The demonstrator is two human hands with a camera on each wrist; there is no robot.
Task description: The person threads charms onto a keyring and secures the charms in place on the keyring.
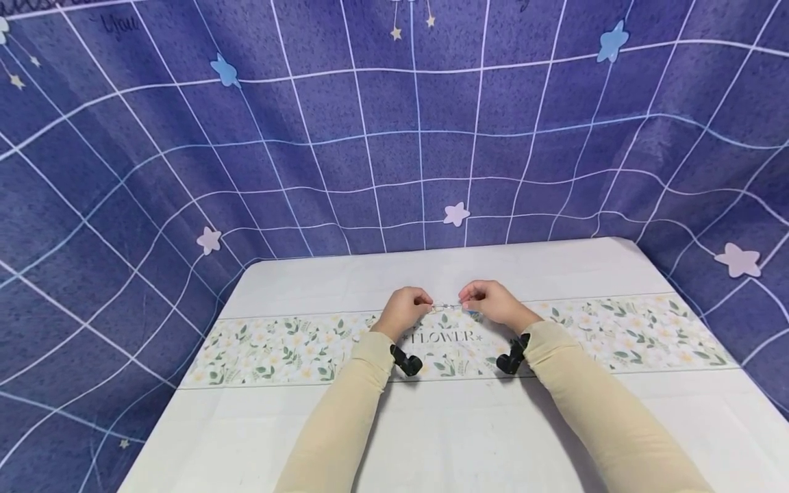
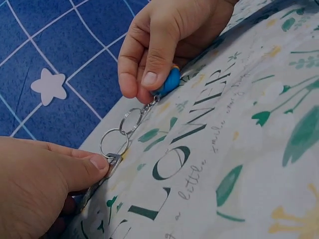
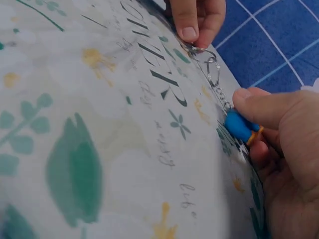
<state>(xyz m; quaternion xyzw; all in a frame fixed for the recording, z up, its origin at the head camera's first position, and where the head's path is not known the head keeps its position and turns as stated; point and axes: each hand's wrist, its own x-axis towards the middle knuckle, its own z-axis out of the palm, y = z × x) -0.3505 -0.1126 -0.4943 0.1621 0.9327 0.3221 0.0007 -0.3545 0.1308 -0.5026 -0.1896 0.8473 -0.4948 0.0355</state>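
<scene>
Left hand (image 1: 403, 311) curled at the middle of the table (image 1: 431, 438), thumb and finger pinching one end of a keychain (image 1: 448, 307). Right hand (image 1: 491, 302) curled likewise, pinching the other end, where a small blue charm (image 2: 168, 82) sits between thumb and fingertips. Keychain stretched between the two hands, low over the floral strip (image 1: 622, 335) of the tablecloth, just above the printed word FLOWER (image 1: 442, 337). Seen from the head only as a thin glinting line; details too small to make out there.

From the left wrist: two linked metal rings (image 2: 122, 132), then a short chain running up to the charm. A small metal piece (image 2: 113, 162) under the left thumb, mostly covered, shape unclear. Hard to tell whether rings touch the cloth or hang just off it.

From the right wrist: charm blue with an orange band, half hidden by right fingers (image 3: 264, 112); the left fingertips (image 3: 189, 25) cut off at the top edge. Whole charm never shown.

Beige sleeves (image 1: 345, 418) down both forearms, a black mount (image 1: 407, 361) at each wrist. Behind the table, a blue backdrop (image 1: 308, 137) with white grid and stars.
</scene>
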